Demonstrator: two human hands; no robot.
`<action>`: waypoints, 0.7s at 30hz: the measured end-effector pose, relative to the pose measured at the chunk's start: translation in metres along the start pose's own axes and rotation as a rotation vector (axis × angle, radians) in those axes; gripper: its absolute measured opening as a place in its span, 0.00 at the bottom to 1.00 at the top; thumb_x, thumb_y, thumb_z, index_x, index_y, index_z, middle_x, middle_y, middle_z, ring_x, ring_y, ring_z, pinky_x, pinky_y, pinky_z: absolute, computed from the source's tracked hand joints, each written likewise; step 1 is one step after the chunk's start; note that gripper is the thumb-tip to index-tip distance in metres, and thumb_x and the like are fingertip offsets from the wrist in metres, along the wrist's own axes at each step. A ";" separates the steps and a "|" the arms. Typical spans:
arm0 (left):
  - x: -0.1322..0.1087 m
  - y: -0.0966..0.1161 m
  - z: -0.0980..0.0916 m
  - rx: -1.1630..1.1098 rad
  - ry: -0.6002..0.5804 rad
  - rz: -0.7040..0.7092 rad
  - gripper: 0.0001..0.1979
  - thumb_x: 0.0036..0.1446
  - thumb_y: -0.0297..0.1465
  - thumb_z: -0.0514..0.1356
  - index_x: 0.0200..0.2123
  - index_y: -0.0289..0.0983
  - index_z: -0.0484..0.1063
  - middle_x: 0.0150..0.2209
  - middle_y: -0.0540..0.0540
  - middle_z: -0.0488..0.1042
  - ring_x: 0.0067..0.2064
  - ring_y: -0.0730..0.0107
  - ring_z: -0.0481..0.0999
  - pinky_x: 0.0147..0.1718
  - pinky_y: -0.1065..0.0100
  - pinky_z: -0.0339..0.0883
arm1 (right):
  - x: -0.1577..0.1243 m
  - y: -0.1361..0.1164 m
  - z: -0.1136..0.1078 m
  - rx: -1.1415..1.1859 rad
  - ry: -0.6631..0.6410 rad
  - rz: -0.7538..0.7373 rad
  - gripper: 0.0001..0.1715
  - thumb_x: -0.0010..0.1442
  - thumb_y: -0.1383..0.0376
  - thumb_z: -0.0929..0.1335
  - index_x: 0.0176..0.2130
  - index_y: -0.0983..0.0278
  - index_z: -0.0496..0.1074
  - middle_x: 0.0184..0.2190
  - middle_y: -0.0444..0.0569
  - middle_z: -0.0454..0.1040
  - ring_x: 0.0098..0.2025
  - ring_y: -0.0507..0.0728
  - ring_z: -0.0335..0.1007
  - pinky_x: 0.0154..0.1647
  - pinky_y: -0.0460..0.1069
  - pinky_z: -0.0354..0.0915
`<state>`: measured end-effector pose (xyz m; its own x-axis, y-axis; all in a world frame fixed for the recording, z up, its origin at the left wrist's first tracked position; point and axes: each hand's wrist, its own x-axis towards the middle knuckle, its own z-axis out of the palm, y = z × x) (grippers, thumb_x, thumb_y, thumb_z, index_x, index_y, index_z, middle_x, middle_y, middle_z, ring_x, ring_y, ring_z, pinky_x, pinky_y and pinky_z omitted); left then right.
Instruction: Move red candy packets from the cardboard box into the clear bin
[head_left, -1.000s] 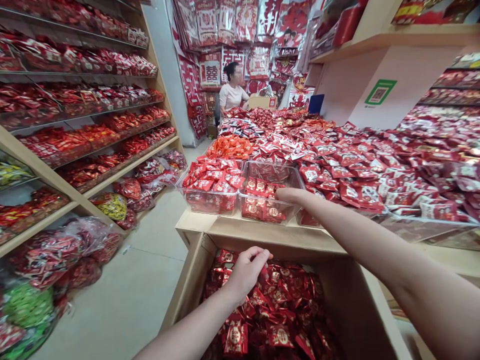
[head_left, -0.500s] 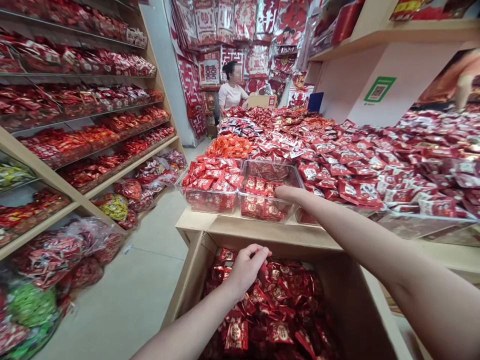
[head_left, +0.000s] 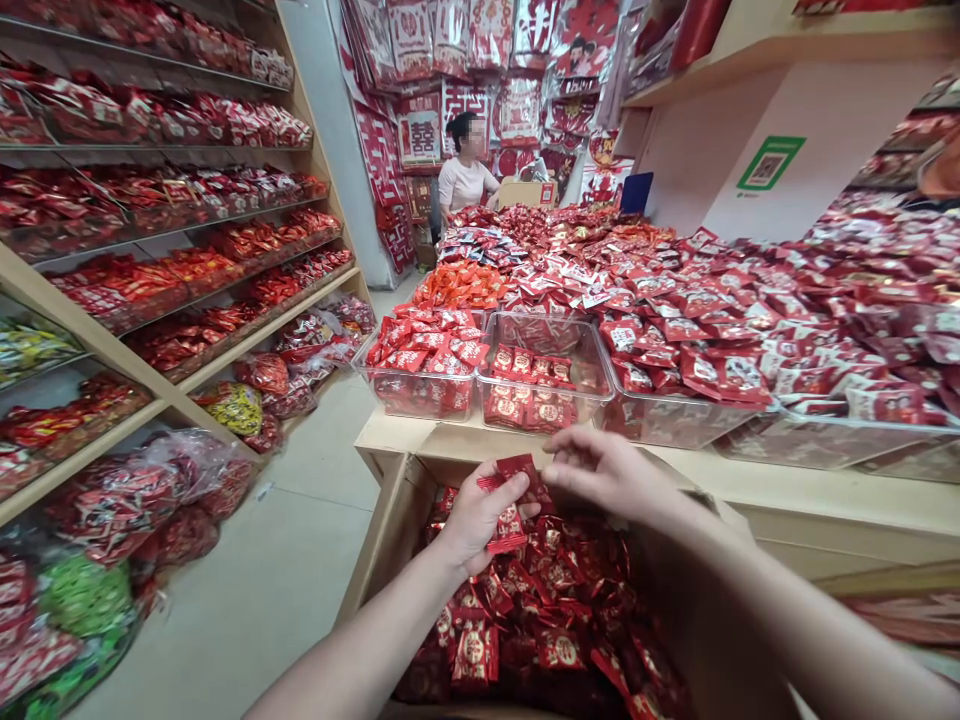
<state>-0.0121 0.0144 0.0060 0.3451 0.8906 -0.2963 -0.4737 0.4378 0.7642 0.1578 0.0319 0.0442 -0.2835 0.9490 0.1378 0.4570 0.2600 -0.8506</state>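
Observation:
My left hand [head_left: 480,515] is closed around red candy packets [head_left: 507,530] with gold print, held above the cardboard box. One packet sticks up past my thumb. Just to the right of them is my right hand [head_left: 600,472], its fingers apart and slightly bent, thumb close to the upper packet; whether it touches is unclear. Below both hands, the cardboard box [head_left: 379,535] holds a loose heap of the same red packets [head_left: 555,645]. Beyond it on the counter stands a clear plastic bin [head_left: 596,385] with rows of these packets, its back part showing bare wall.
Left of that bin, another clear bin [head_left: 375,385] is heaped with red packets. More filled bins [head_left: 675,410] run to the right along the counter [head_left: 450,437]. Shelves of sweets [head_left: 172,240] and bagged goods [head_left: 180,490] line the left side. A person [head_left: 465,170] sits at the back.
My right hand has come back from the clear bin to beside my left hand over the box. The left hand has turned, showing the packets in it. The bin's packets are now uncovered.

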 end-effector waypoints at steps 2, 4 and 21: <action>-0.001 -0.003 0.003 0.044 0.017 -0.009 0.13 0.41 0.32 0.64 0.31 0.35 0.68 0.29 0.49 0.73 0.27 0.75 0.73 0.25 0.73 0.69 | -0.023 0.011 0.020 0.193 -0.056 0.091 0.16 0.46 0.57 0.68 0.34 0.63 0.66 0.22 0.42 0.66 0.24 0.50 0.61 0.23 0.45 0.59; -0.001 -0.008 0.004 0.098 0.032 -0.016 0.12 0.41 0.33 0.64 0.29 0.34 0.69 0.28 0.49 0.72 0.25 0.76 0.72 0.22 0.74 0.69 | -0.034 0.020 0.036 0.338 -0.042 0.150 0.13 0.46 0.58 0.68 0.31 0.64 0.66 0.23 0.43 0.67 0.24 0.49 0.61 0.24 0.45 0.60; -0.001 -0.010 0.001 0.183 -0.090 -0.044 0.20 0.48 0.41 0.57 0.42 0.36 0.68 0.38 0.44 0.73 0.29 0.74 0.72 0.22 0.76 0.64 | -0.053 0.022 0.042 -0.246 0.211 -0.437 0.14 0.52 0.70 0.63 0.41 0.59 0.68 0.37 0.51 0.68 0.40 0.56 0.62 0.39 0.53 0.62</action>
<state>-0.0070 0.0087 -0.0011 0.4374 0.8528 -0.2853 -0.3046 0.4390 0.8453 0.1478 -0.0197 -0.0032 -0.3273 0.7519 0.5723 0.5255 0.6482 -0.5511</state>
